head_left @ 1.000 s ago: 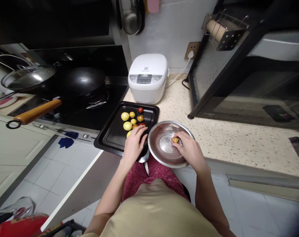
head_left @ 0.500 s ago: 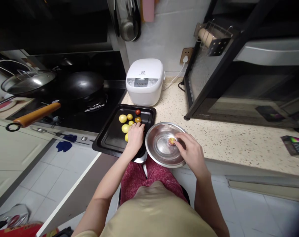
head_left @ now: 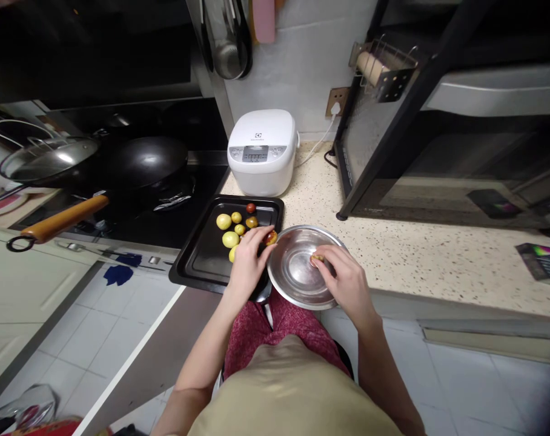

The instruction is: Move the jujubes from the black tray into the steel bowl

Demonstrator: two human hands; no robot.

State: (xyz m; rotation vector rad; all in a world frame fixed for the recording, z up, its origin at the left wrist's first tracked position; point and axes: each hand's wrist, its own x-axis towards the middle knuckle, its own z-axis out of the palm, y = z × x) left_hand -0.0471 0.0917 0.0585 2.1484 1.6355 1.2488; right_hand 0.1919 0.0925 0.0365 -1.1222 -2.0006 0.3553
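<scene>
My left hand (head_left: pixel 249 261) is closed on a glossy red-and-yellow tomato (head_left: pixel 270 237), held between thumb and fingertips at the right side of a black baking tray (head_left: pixel 197 272). On the tray sit several small round fruits that look like tomatoes, among them a pale yellow one (head_left: pixel 224 221), a yellow-green one (head_left: pixel 230 240) and a dark red one (head_left: pixel 251 208). A shallow steel bowl (head_left: pixel 302 295) stands to the right of the tray. Over it, my right hand (head_left: pixel 346 278) pinches a second tomato (head_left: pixel 317 258), yellowish and red, partly hidden by the fingers.
Behind the tray stands a white rice cooker (head_left: pixel 262 154), its cord running to a wall socket (head_left: pixel 337 102). A wok (head_left: pixel 143 160) with a wooden handle (head_left: pixel 63 223) rests on the stove at left. A black rack with an oven (head_left: pixel 461 163) takes up the right side.
My left hand has lifted from among the fruits on the tray, bringing a tomato up and right towards the bowl. My right hand stays over the bowl, its tomato turned slightly.
</scene>
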